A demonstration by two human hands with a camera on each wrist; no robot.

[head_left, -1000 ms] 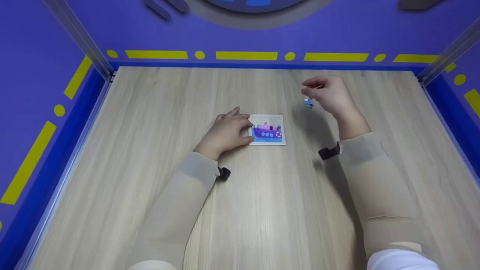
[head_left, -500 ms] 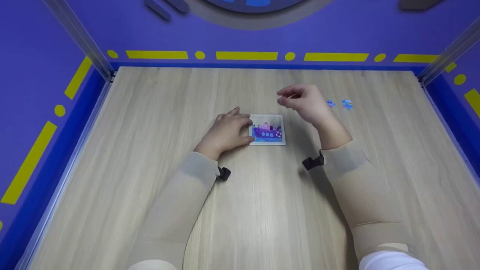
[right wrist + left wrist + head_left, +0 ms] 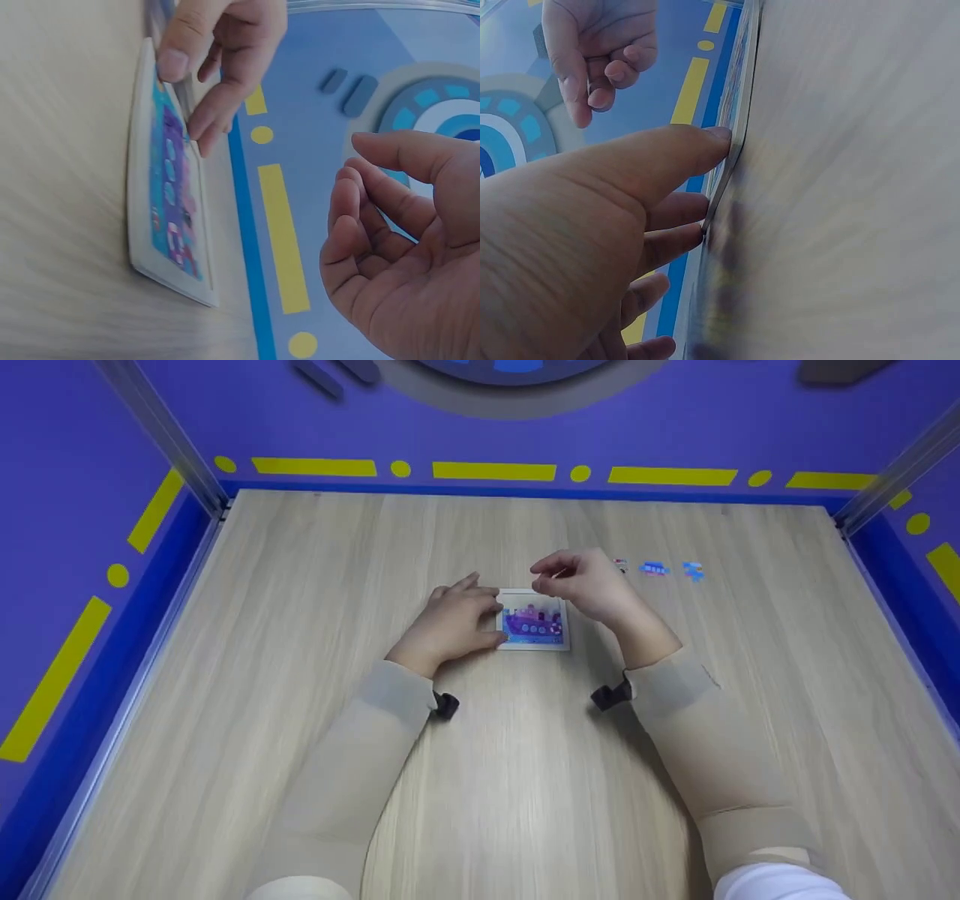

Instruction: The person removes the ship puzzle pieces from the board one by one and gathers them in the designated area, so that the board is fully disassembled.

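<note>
A small white-framed puzzle [image 3: 534, 621] with a purple and pink ship picture lies flat on the wooden table. Its upper part is pale. My left hand [image 3: 454, 622] rests at the frame's left side, with thumb and fingertips touching the edge. Above the upper right corner hovers my right hand [image 3: 589, 581], thumb and index fingertip close together. In the right wrist view, no piece shows between the fingers of this right hand [image 3: 405, 232]. Beyond it lie loose puzzle pieces: one partly hidden piece [image 3: 621, 565], a blue piece [image 3: 654, 568] and another blue piece [image 3: 694, 571].
The wooden table [image 3: 315, 585] reaches back to a blue-purple wall [image 3: 495, 435] with yellow dashes and dots. Similar side panels [image 3: 60, 547] rise at left and right. Both forearms wear beige sleeves with a dark wrist camera [image 3: 611, 694].
My right hand has moved left and nearer, from beside the loose pieces to above the frame's corner, uncovering the loose pieces. My left hand and the frame have stayed put.
</note>
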